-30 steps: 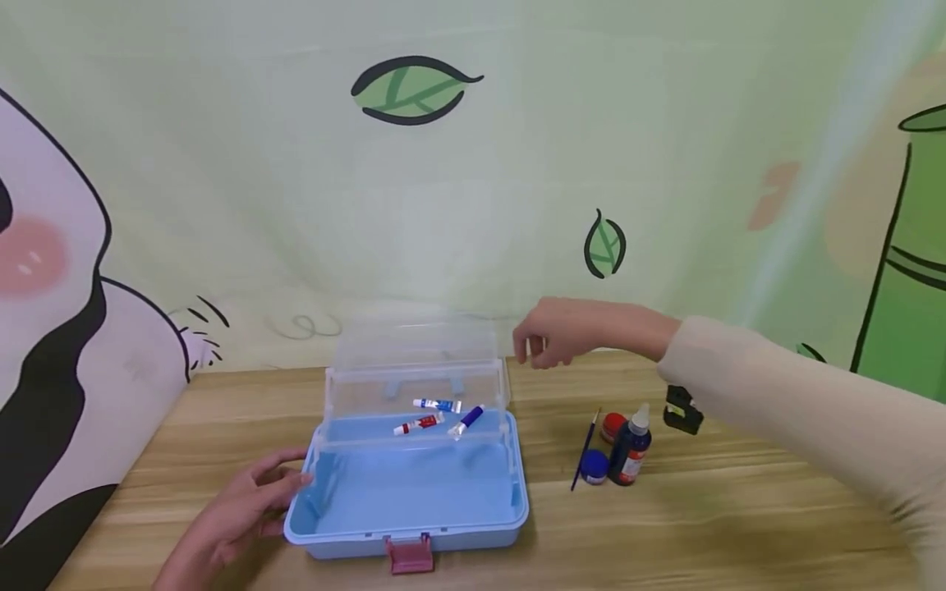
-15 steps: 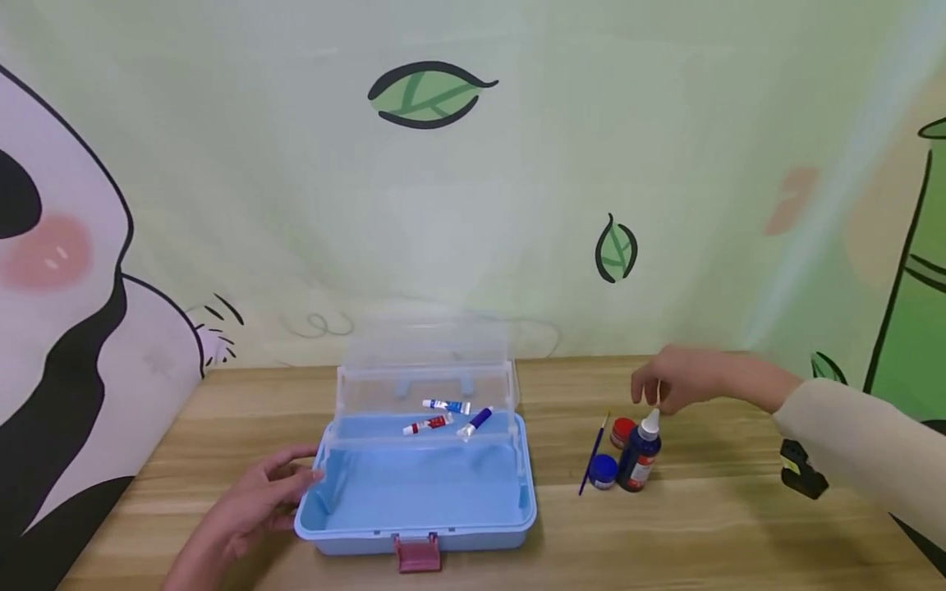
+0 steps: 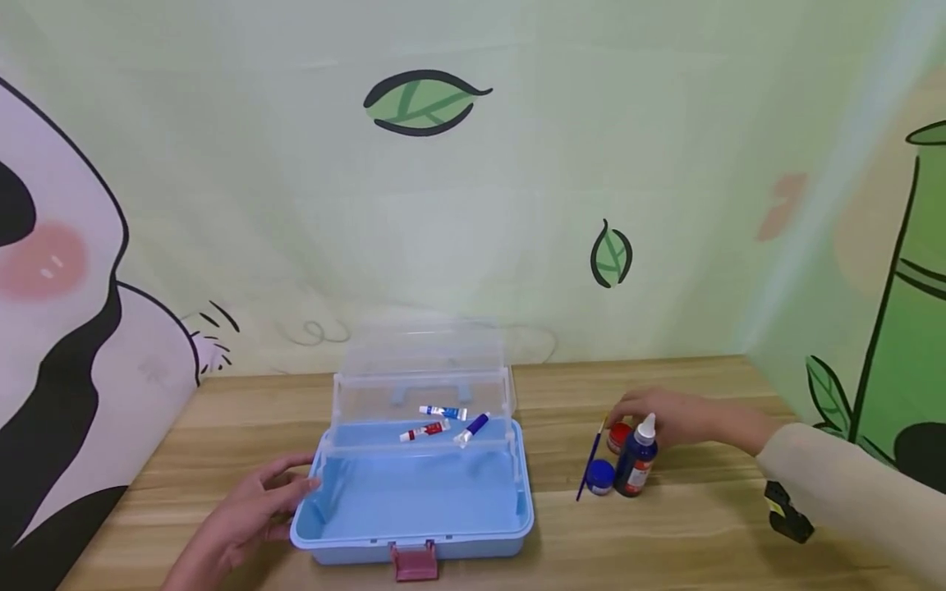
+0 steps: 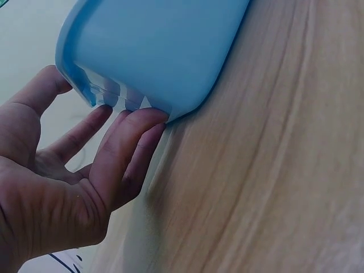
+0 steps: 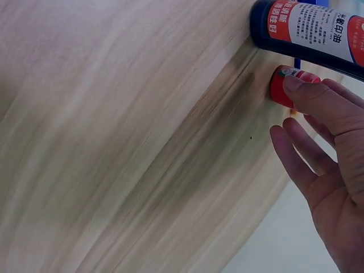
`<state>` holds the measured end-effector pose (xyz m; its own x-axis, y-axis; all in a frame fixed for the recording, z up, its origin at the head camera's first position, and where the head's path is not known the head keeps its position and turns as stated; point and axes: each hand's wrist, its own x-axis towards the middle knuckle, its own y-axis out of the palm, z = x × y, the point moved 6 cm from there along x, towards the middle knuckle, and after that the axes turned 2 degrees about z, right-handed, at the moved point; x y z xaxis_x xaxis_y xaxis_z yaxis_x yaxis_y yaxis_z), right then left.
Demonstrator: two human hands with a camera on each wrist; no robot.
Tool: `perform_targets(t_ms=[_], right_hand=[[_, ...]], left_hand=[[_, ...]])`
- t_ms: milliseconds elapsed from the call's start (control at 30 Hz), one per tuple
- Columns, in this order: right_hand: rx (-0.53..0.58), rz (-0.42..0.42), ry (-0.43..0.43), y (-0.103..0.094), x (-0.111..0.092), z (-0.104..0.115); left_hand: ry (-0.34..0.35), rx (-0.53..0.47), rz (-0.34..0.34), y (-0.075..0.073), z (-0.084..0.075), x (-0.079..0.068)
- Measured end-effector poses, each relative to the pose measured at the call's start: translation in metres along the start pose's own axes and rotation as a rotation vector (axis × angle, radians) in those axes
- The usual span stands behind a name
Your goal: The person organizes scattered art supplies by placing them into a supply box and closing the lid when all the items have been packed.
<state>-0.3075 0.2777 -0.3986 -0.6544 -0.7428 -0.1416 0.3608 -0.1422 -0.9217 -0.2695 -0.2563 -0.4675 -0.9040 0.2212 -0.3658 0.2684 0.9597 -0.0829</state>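
Noting left hand: fingertips loosely spread against the blue box. Rightward on the tabletop, paintbrush, then blue jar; behind it, red jar, apparently pinched between thumb and fingers of the right hand. Judged light, rigid, smooth, slightly slippery; best gripped across opposite sides, avoiding the neighbouring dark bottle.

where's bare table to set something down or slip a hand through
Bare table shows between the blue box and the brush, and in front of the bottle. Crowded: the bottle, red jar, blue jar and brush, bunched, with the right hand on the red jar.
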Motion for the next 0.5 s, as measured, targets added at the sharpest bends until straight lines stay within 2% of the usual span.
perform_targets(t_ms=[133, 267, 500], right_hand=[[0.014, 0.004, -0.030, 0.000, 0.003, 0.003], [0.004, 0.018, -0.010, 0.002, 0.005, 0.002], [-0.020, -0.017, -0.046, 0.007, 0.011, 0.007]], left_hand=[[-0.008, -0.007, -0.013, -0.001, 0.000, 0.000], [-0.015, -0.011, -0.006, -0.001, 0.000, -0.001], [-0.033, 0.007, -0.015, -0.001, 0.002, 0.000]])
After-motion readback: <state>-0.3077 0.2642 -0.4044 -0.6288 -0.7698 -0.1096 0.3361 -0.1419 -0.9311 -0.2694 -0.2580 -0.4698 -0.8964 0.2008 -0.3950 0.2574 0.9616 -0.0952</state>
